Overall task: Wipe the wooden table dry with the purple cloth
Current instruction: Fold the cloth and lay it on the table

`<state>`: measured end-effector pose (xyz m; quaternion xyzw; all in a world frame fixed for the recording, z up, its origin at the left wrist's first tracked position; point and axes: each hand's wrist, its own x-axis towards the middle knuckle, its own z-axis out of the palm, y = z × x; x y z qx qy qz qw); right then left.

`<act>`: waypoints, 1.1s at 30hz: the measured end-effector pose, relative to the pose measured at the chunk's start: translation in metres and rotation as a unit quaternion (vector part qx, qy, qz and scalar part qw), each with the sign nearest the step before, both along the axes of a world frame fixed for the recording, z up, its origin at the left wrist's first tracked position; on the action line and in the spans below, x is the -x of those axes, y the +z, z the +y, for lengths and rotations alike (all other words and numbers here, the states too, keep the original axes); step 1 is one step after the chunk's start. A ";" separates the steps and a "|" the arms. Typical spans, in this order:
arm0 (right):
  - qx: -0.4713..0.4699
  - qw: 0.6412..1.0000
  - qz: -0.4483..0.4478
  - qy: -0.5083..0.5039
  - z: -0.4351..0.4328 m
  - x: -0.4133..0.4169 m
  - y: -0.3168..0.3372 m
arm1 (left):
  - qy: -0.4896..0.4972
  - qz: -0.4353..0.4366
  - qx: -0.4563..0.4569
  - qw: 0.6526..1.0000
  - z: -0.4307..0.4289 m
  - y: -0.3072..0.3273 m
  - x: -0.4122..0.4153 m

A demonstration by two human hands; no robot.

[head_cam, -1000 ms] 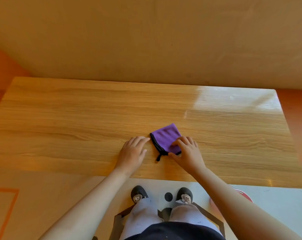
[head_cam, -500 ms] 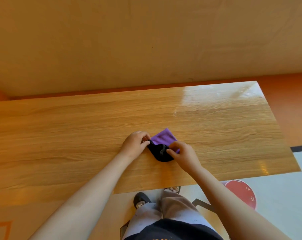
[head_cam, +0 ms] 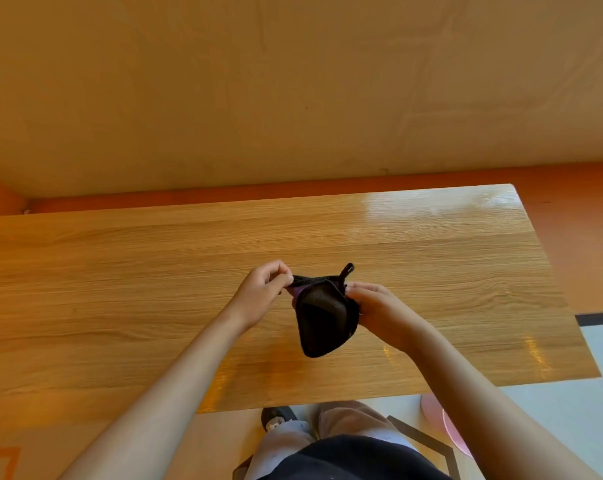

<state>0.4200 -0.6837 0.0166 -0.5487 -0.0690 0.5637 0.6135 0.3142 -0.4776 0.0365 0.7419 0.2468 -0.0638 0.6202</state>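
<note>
Shows the purple cloth (head_cam: 324, 317) held in the air above the middle of the wooden tabletop (head_cam: 154, 271), toward its near edge, stretched between the left hand (head_cam: 262, 296) and the right hand (head_cam: 379, 306). Presents mostly a dark face to the camera, with purple visible only near the upper left corner and a small hanging loop (head_cam: 348, 270) standing up at the upper right.

Judged light, soft and limp: sags into a rounded pouch below the held top edge, so likely to bunch rather than lie flat unless spread. Best taken at the two upper corners or along the hemmed edge, as here, then opened out and pressed flat under a palm for wiping.

Pinches the upper left corner between the curled left fingers (head_cam: 283, 278) and thumb. Grips the right edge with the bent right fingers (head_cam: 360, 289), just below the loop. Touches the tabletop with neither hand.

Cannot tell whether the bright sheen (head_cam: 431, 209) at the far right is water or reflected light.
</note>
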 end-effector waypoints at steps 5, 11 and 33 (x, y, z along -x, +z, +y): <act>0.064 0.996 -0.055 0.010 0.006 -0.017 0.011 | -0.008 -0.002 -0.054 0.998 -0.001 0.013 -0.022; 0.117 0.960 -0.247 -0.056 0.012 -0.029 0.024 | -0.018 -0.040 -0.098 0.994 -0.012 0.033 -0.034; 0.075 0.805 -0.578 0.111 0.016 -0.074 0.123 | -0.180 -0.128 -0.322 0.921 -0.003 0.109 -0.032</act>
